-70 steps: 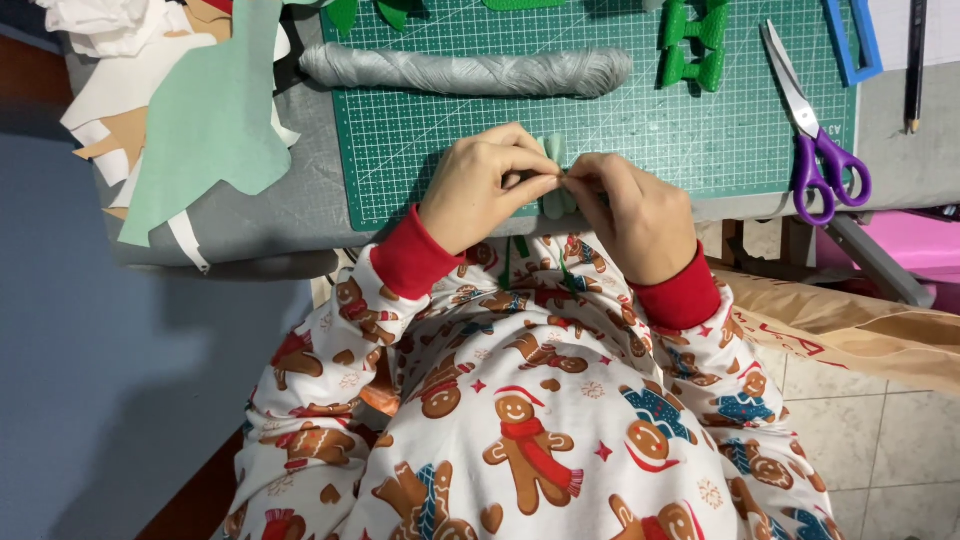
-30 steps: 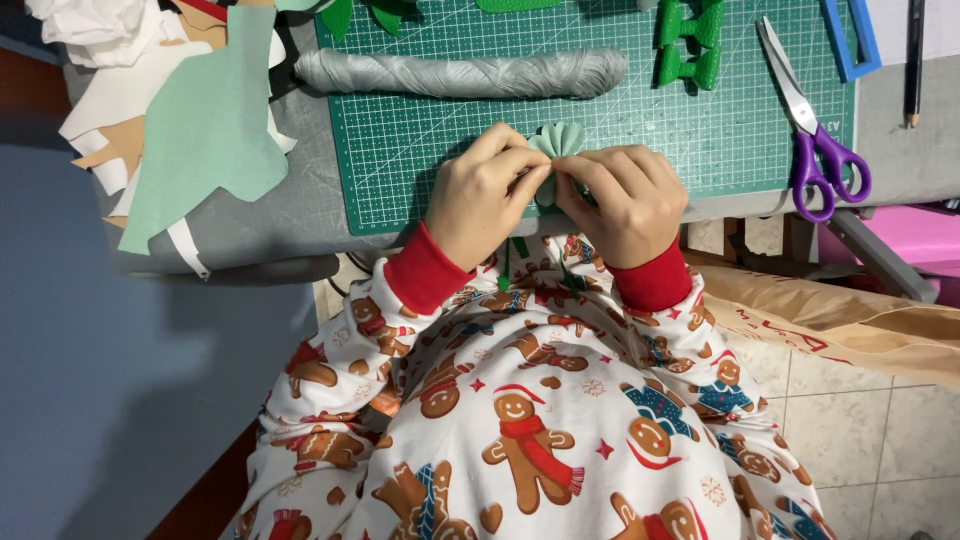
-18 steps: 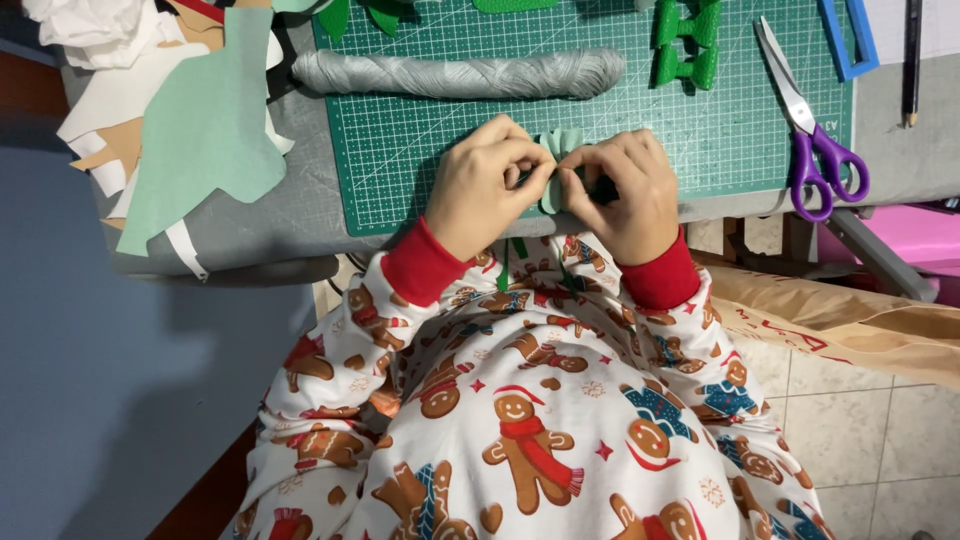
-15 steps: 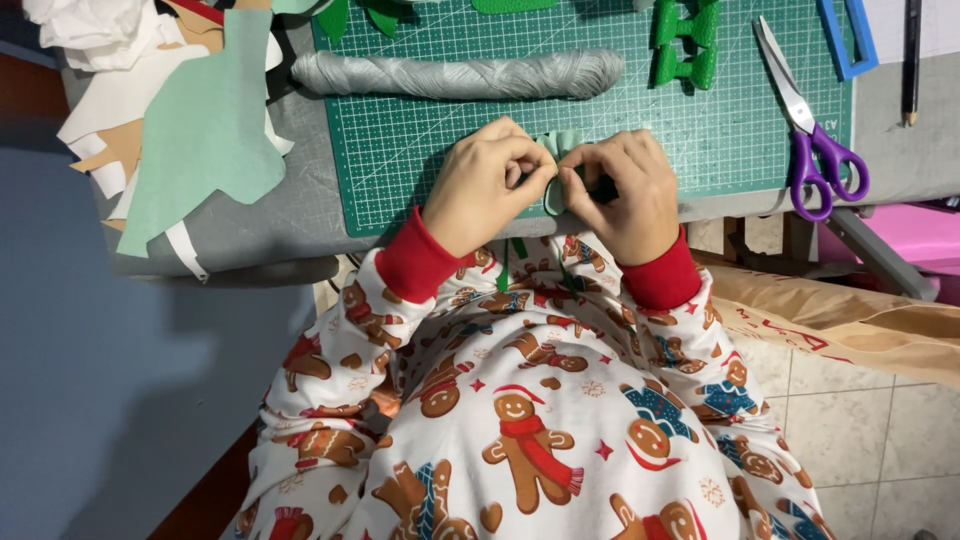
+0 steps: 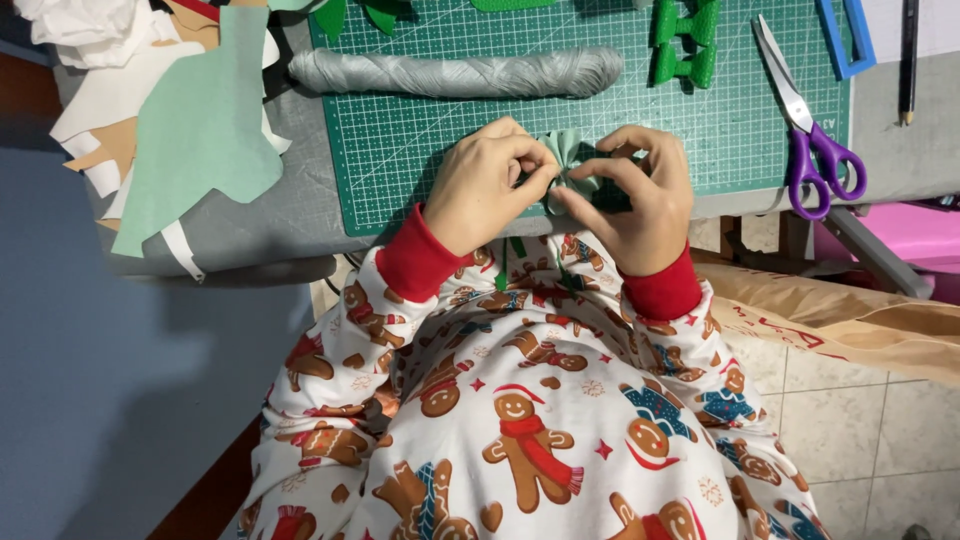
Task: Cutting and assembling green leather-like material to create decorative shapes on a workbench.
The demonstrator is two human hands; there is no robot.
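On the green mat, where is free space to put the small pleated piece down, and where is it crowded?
Free mat lies left of the left hand, below the grey roll. More lies right of the right hand, between the green bows and the scissors. The table's left end is crowded with paper scraps. Both hands pinch the pleated piece.
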